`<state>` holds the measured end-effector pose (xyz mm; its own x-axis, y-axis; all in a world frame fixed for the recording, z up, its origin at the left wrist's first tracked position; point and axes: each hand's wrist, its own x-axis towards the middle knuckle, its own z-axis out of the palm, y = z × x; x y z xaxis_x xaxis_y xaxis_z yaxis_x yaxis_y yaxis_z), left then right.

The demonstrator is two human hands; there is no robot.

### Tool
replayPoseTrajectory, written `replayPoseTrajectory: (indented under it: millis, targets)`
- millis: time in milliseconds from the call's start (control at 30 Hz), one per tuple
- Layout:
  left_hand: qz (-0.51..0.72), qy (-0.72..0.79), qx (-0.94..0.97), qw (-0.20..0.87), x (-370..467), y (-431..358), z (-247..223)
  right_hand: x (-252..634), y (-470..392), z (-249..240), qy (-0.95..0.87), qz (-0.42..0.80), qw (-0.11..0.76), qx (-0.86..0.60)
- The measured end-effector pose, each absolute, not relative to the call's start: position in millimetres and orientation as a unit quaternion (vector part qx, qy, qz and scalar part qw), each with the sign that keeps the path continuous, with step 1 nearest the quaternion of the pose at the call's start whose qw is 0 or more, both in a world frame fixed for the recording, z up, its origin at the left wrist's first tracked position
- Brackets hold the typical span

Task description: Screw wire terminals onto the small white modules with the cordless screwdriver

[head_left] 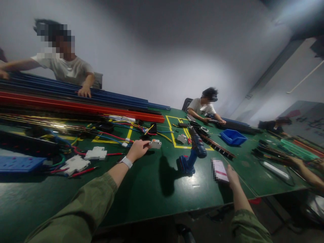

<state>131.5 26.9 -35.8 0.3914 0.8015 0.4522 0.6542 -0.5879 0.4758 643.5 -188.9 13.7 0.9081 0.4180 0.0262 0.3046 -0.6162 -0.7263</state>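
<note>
My left hand (138, 150), with a white watch at its wrist, pinches a small white module (155, 144) over the green table (141, 192). On the right, my right hand (233, 175) grips the edge of a phone-like device (220, 169) with a light screen. Between my hands a blue cordless drill (191, 155) stands upright on its battery base. Left of my left hand lie two more white modules, one (95, 153) beside another (76, 164), with red wires near them. A further white module (181, 138) lies inside the yellow tape outline, behind the drill.
Blue and red rails (121, 111) run along the back left. A blue power strip (21, 163) lies at the left. A blue bin (233, 137) sits at the back right. People sit across the table, one at the rails (69, 71); someone's forearm (307, 173) reaches in at right.
</note>
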Motion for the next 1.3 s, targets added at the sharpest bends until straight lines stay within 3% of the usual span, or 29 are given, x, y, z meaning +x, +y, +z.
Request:
replayPoseTrajectory:
  millis: [133,300,500,700,767,900,1067,1300]
  targets:
    - [0.323,0.441,0.829,0.118,131.1,23.4,-31.1,648.6,-182.5,19.8,-0.23,0.074,0.297,-0.924]
    - [0.324,0.439,0.83,0.119,131.2,19.2,-25.5,631.2,-195.0,38.5,-0.272,0.041,0.275,-0.921]
    - [0.341,0.434,0.824,0.128,132.2,19.4,-27.0,546.0,-225.0,86.3,-0.328,-0.253,0.49,-0.767]
    - [0.347,0.436,0.818,0.141,131.5,21.2,-29.8,438.0,-220.7,97.2,-0.463,-0.362,0.62,-0.521]
    - [0.349,0.432,0.818,0.148,130.5,21.4,-29.9,408.0,-209.9,86.1,-0.546,-0.321,0.618,-0.466]
    - [0.36,0.423,0.813,0.177,128.3,20.8,-28.5,366.1,-164.2,62.0,-0.656,-0.116,0.599,-0.444]
    - [0.39,0.403,0.797,0.226,126.5,18.6,-24.2,348.2,-67.5,36.1,-0.475,0.237,0.632,-0.565]
    - [0.417,0.406,0.772,0.256,126.5,18.1,-21.3,322.1,23.8,-6.7,-0.421,0.365,0.582,-0.592]
